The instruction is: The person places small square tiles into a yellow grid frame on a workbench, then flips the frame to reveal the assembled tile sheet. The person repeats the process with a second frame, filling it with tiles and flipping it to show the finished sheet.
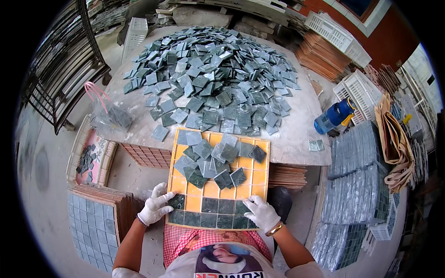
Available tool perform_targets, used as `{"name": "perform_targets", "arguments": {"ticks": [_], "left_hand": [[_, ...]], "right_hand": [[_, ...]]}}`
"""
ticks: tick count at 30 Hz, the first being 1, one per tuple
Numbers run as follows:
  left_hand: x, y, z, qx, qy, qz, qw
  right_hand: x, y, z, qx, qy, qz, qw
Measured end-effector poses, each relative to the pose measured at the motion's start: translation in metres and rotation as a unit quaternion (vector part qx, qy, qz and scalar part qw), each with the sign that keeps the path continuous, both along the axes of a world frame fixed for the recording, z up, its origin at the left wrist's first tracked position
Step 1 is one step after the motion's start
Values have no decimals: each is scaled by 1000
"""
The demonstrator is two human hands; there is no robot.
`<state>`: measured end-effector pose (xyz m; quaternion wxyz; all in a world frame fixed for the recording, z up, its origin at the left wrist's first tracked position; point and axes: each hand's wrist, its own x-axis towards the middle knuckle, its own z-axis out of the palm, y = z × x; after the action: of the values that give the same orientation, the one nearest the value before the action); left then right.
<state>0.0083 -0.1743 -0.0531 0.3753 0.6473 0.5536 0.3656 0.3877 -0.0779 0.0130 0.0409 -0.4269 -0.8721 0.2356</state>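
A yellow grid tray with raised pale ribs rests against the front of the table, its near end at my lap. Dark green square tiles fill its nearest row. The row above also holds tiles, with one bare cell left of the middle. Loose tiles lie heaped over its far half. My left hand, in a white glove, has its fingers spread at the left edge, touching the leftmost tile of the second row. My gloved right hand reaches over the right edge, fingers extended onto that row's rightmost tile.
A big mound of tiles covers much of the table. A blue bottle stands at its right edge, a clear bag at its left. Stacks of tiled sheets stand right, and another tiled stack stands left.
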Motion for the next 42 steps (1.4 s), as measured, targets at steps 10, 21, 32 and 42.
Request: {"name": "perform_targets", "arguments": {"ticks": [10,21,32,42], "left_hand": [[-5,10,15,-19,31,-51,998],[89,48,97,100,337,169,921],[152,105,57,182,265,72,944],[172,95,50,206,279,-28,938]], "right_hand": [[3,46,6,-78,86,43,992],[-50,67,-3,72,33,-136,987],[12,70,23,82,-12,-65,994],[37,62,6,-9,7,-39,999]]}}
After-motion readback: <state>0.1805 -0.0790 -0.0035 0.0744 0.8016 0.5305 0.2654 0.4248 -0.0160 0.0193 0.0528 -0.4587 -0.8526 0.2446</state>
